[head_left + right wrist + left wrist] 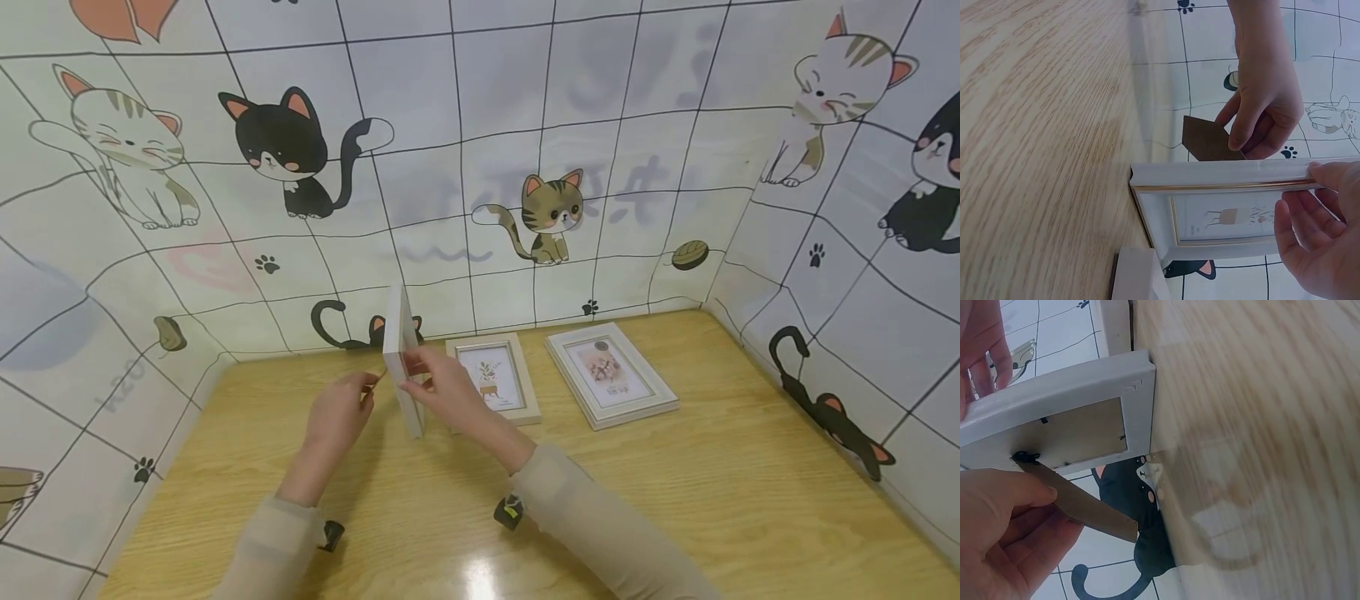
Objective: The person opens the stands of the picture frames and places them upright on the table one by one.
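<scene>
A white picture frame [396, 333] stands upright on the table, seen nearly edge-on in the head view. My right hand [450, 387] grips its side edge, thumb and fingers on either side of the moulding. On its brown back, my left hand [333, 417] pinches the cardboard easel stand [1085, 503] between thumb and fingers. That stand is swung out from the back panel, joined by a black hinge [1025, 456]. The right wrist view shows the frame's front, with a gold inner line and a small plant print [1229, 217].
Just right of the held frame, a second white frame with a plant print [531, 383] lies face up on the wooden table [600, 500]. Farther right lies a white frame with a pink flower print [652, 392]. A cat-patterned wall covering [495, 100] borders the table's back and sides.
</scene>
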Tool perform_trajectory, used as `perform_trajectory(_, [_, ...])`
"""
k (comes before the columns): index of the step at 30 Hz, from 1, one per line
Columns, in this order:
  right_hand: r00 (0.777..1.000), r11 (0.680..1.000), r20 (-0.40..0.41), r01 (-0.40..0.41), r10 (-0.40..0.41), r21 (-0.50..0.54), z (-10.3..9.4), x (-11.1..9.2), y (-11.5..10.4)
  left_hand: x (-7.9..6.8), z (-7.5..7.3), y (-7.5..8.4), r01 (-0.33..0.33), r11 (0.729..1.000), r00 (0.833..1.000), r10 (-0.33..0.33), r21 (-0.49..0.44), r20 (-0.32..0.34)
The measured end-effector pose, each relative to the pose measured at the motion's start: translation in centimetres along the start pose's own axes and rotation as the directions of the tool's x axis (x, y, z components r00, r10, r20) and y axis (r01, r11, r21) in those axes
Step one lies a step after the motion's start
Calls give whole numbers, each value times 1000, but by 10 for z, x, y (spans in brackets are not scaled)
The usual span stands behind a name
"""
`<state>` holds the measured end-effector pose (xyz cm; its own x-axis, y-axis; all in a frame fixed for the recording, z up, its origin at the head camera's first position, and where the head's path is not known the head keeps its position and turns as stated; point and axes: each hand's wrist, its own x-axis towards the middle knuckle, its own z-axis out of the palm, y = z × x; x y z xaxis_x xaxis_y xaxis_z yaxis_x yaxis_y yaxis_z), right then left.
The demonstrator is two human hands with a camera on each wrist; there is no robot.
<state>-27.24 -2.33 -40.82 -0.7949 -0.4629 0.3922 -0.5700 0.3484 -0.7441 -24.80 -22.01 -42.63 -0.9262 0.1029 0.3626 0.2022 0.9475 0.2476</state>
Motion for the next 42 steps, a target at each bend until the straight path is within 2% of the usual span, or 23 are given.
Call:
perform_trajectory(7, [1000,1000,16,-10,10,-11,7,5,-7,-2,1,-7,-6,1000,1000,6,4,-27])
perform_trajectory(15, [999,996,33,5,-2,-87,12,11,-14,-4,6,-16,-16,1000,998,15,-3,-58])
perform_trajectory(21, [999,989,54,13,-6,-147,17,16,-19,-6,6,-19,10,1000,999,-10,-6,-40])
perform_trajectory(30, [995,961,73,79,-62,-265,27,22,-25,-9,8,-29,38,999,999,-38,-35,-25])
perform_trajectory(42, [994,937,75,101,-81,-335,38,25,-26,-11,13,-37,66,997,997,-67,-49,-27])
